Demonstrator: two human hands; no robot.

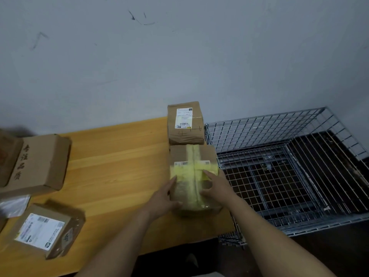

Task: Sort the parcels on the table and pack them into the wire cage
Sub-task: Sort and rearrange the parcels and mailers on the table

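1. A cardboard parcel bound with yellow tape (pixel 192 176) is seen at the right edge of the wooden table (pixel 111 166), flat on its surface, just beside the wire cage (pixel 289 176).
2. The parcel is clasped from both sides. The left hand (pixel 164 196) is pressed against its left face, fingers extended along the edge, the thumb laid on the near top corner.
3. The right hand (pixel 216 186) is spread over the right half of the top, fingertips lying on the yellow tape, the thumb bent toward the centre strip. Neither hand is clenched; both are wrapped loosely around the parcel.
4. The tape is glossy and wrinkled, crossed in a wide lengthwise band and a transverse band; a white barcode label is partly covered by it.
5. A second brown parcel (pixel 185 122), rectangular with creased sides and a white shipping label on top, is noted touching the far end of the held one, against the grey wall (pixel 179 56).
6. The cage is made of thin metal grid, open at the top, with nothing seen inside it.
7. At the left of the table, a box printed with dark characters (pixel 38 162) and a labelled flat box (pixel 48 230) are recorded, well apart from the hands.
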